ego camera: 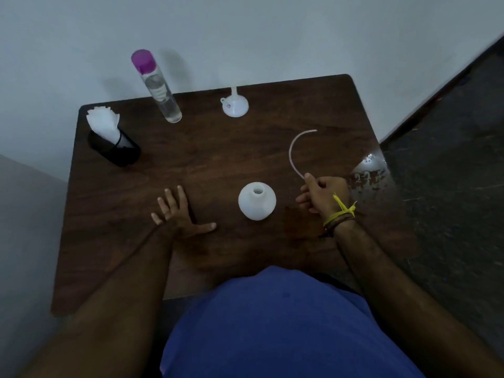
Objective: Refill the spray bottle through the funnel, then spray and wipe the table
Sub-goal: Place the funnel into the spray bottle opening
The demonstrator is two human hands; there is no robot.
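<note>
Both hands are low on the bench [218,159]: the left hand [177,214] lies flat with fingers spread, while the right hand [321,195] pinches the bottle's bendy dip tube [293,148]. Between them stands the white bottle [257,201], uncapped; it looks light, smooth and easily tipped, best held round its belly. Farther back wait the funnel [235,104] and the capped water bottle [158,87].

The worktop [218,148] fills the middle of the frame. At its upper left stands a holder with tissues [109,135]; right of that, at the far edge, a capped bottle [161,91], and further right an upturned funnel [234,105]. Lower centre sits the open spray bottle [257,201]. The left hand [177,211] lies flat to its left; the right hand [321,195], to its right, pinches a curved tube [293,148] that arcs toward the upper right.
</note>
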